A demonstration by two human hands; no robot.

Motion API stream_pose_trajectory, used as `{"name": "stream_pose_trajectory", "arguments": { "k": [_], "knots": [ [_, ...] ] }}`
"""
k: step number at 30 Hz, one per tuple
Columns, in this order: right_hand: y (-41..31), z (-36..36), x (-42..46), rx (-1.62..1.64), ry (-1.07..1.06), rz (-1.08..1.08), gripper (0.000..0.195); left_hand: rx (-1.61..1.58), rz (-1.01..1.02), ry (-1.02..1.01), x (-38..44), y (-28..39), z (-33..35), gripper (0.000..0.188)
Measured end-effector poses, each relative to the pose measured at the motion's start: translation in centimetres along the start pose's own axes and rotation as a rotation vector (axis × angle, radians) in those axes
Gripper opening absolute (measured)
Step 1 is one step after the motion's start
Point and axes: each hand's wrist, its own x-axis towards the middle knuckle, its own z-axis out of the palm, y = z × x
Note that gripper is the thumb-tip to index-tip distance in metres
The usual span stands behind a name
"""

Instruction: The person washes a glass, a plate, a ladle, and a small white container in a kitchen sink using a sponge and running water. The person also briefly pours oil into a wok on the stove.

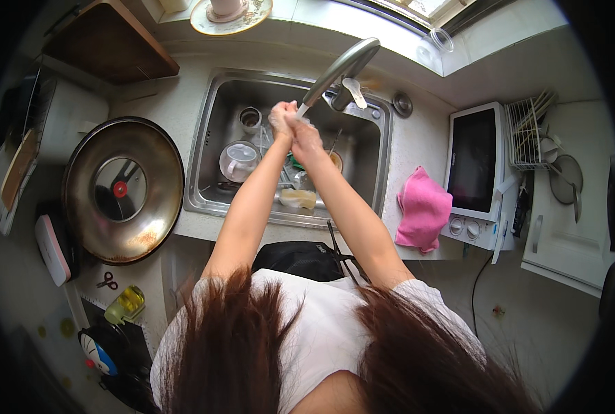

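Observation:
Both of my wet hands are together under the stream of a metal faucet (341, 67), over a stainless steel sink (219, 98). My left hand (282, 120) presses against my right hand (305, 138); whether anything small lies between them cannot be seen. Below them in the sink are a cup (250, 119), a white mug (239, 161) in a bowl, a yellowish sponge or cloth (297, 198) and a bowl partly hidden by my right forearm. A white spoon-shaped thing (354, 92) rests by the faucet's base.
A large wok lid or pan (154, 207) is left of the sink, a wooden board (112, 41) behind it. On the right are a pink cloth (424, 209), a white microwave (474, 160) and a wire rack (523, 134). Scissors (108, 281) and an oil bottle (126, 304) lie lower left.

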Motion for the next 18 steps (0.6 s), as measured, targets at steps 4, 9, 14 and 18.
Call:
{"name": "stream_pose_trajectory", "arguments": {
  "k": [4, 9, 14, 18],
  "knots": [
    [-2.9, -2.2, 1.6, -0.191, -0.139, 0.276, 0.015, 0.239, 0.052, -0.16, -2.4, 4.0, -0.6, 0.016],
    [-1.9, -2.4, 3.3, 0.001, -0.015, 0.139, 0.024, -0.446, -0.176, -0.338, -3.4, 2.3, -0.2, 0.03],
    [1.3, -4.5, 5.4, 0.05, -0.128, 0.215, 0.026, -0.852, -0.41, -0.197, -2.4, 2.9, -0.1, 0.025],
    [-3.1, -5.5, 6.2, -0.227, 0.143, 0.243, 0.026, 0.004, 0.254, -0.141, -6.0, 2.3, 0.6, 0.034]
  ]
}}
